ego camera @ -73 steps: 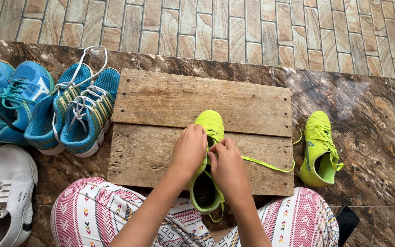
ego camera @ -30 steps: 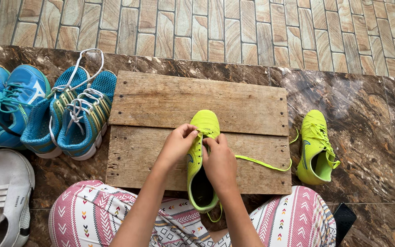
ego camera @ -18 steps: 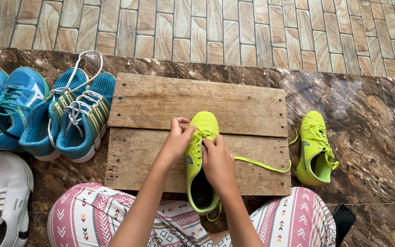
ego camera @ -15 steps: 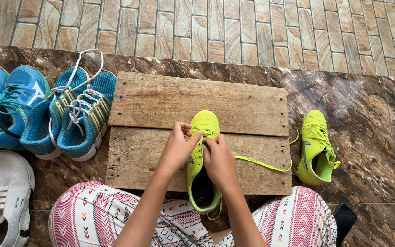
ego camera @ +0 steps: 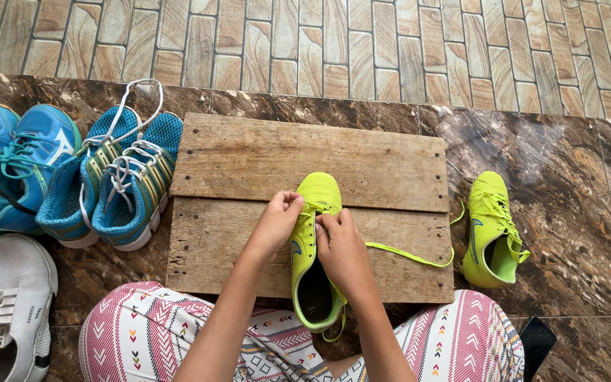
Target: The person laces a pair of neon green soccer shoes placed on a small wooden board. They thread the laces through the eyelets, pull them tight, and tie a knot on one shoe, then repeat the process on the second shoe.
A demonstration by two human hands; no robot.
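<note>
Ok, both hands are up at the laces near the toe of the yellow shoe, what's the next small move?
Probably draw the loose lace snug. It trails slack across the board, while the left hand and right hand pinch the lacing on the yellow shoe.

Two blue sneaker pairs (ego camera: 72,173) and white shoes (ego camera: 8,304) — left of the wooden board (ego camera: 249,152).

Shoe (ego camera: 314,240) on board (ego camera: 249,159), its mate (ego camera: 491,230) right, sneakers (ego camera: 107,177) left.
</note>
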